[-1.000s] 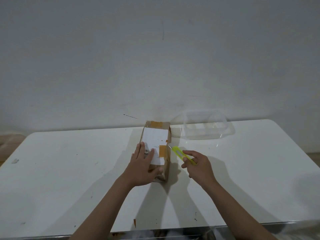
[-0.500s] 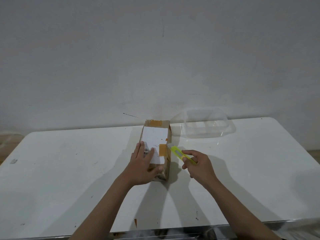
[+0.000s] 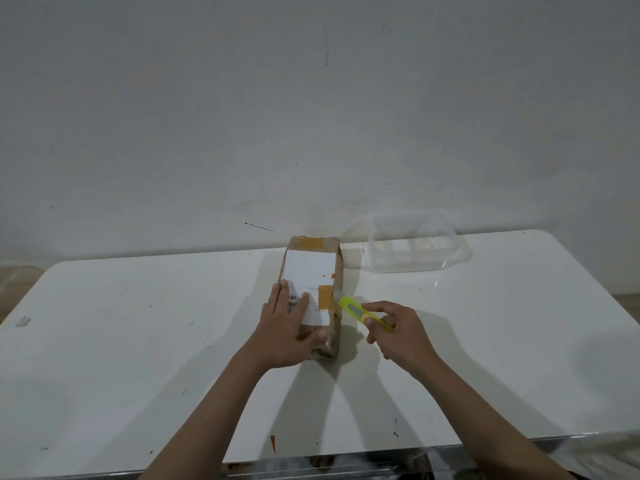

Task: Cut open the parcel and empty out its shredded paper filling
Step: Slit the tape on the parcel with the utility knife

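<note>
- The left hand (image 3: 289, 327) lies flat on the near end of the parcel (image 3: 313, 289), fingers straight and spread over the white label (image 3: 310, 275), thumb at the near right corner; it presses the parcel down and grips nothing.
- The right hand (image 3: 398, 332) pinches a yellow-green cutter (image 3: 360, 311) between thumb and curled fingers, its tip pointing up and left.
- The cutter tip sits at the parcel's right edge, right by the orange tape patch (image 3: 326, 296); whether the blade is touching or in the tape I cannot tell.
- The parcel lies on the counter (image 3: 138, 341), centre and toward the far edge, long axis running away from the person. It looks sealed; no filling shows.
- What counts for the cut: the parcel is left of the right hand, so the blade comes in from the side, across the long axis. A slit along the length would probably run toward or away from the person, and the left hand's thumb is near that line.
- The right hand is nearer the taped edge; the left hand covers the near half.
- A clear tub (image 3: 415, 249) stands at the far right, just beside the parcel's far end, apart from it.
</note>
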The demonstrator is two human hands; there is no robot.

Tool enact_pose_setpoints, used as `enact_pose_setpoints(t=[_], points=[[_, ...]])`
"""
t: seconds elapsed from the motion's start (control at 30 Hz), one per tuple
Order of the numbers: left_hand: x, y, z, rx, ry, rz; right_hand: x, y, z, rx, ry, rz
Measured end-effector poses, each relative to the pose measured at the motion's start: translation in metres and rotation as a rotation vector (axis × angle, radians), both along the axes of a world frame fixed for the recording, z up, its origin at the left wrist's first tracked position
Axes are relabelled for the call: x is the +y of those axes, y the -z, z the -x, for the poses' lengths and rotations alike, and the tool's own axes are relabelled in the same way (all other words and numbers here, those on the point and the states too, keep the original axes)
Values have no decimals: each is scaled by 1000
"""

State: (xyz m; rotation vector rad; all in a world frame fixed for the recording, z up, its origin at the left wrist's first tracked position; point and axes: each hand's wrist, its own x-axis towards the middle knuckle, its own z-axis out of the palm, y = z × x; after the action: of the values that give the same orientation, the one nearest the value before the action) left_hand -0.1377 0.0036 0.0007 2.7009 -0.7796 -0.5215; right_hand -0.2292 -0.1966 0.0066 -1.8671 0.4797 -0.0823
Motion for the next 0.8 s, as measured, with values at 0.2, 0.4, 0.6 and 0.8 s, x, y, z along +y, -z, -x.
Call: enact_pose_setpoints(t=[0.2, 0.4, 0.6, 0.8], points=[[0, 0, 0, 4, -6, -14, 0, -1, 7, 6, 12, -5], [-2, 0, 1, -5, 5, -27, 5, 1, 16, 11, 5, -23], [-3, 1, 1, -16, 8, -59, 6, -2, 18, 22, 24, -76], [-4, 1, 0, -10, -1, -60, 6, 0, 23, 24, 41, -131]])
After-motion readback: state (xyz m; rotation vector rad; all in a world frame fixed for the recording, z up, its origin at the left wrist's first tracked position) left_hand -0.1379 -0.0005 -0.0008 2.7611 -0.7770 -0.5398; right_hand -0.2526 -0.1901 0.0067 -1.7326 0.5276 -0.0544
